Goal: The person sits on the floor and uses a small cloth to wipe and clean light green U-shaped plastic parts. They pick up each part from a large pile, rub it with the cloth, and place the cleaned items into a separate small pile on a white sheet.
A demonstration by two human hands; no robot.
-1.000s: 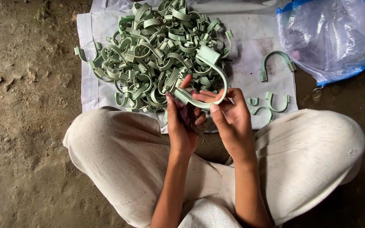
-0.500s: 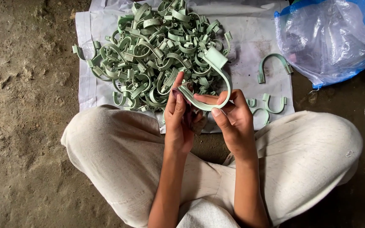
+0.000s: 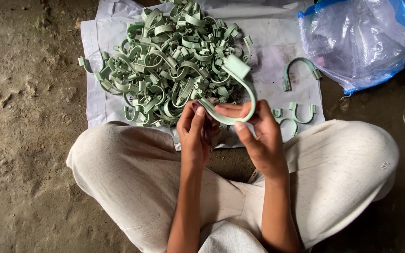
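Surroundings: a white sheet (image 3: 277, 47) lies spread on the dirt floor (image 3: 29, 117) in front of the seated person. A heap of pale green curved clips (image 3: 165, 61) covers the left and middle of the sheet, the pieces tangled over one another. To the right of the heap, one single U-shaped clip (image 3: 299, 70) lies alone on bare sheet, well apart from the heap. Nearer the person, a few small clips (image 3: 296, 115) lie at the sheet's lower right edge, just beside the right hand. A clear plastic bag with blue trim (image 3: 357, 42) sits at the upper right, partly on the floor. The person's knees, in light trousers (image 3: 132, 173), flank both hands.

Obstruction: the heap lies directly behind the hands; the held piece overlaps it in view, so its upper end reads against the pile.

Held item: a large green curved clip (image 3: 247, 89) is raised above the sheet's near edge. Its flat block end points up and away; its lower curve runs down between the hands.

Fingers: the right hand (image 3: 258, 136) is closed on the clip's lower curve, thumb on the near side, fingers (image 3: 230, 110) behind it. The left hand (image 3: 193, 131) is curled around a small dark object (image 3: 209, 124), hard to identify, pressed against the clip's lower end.
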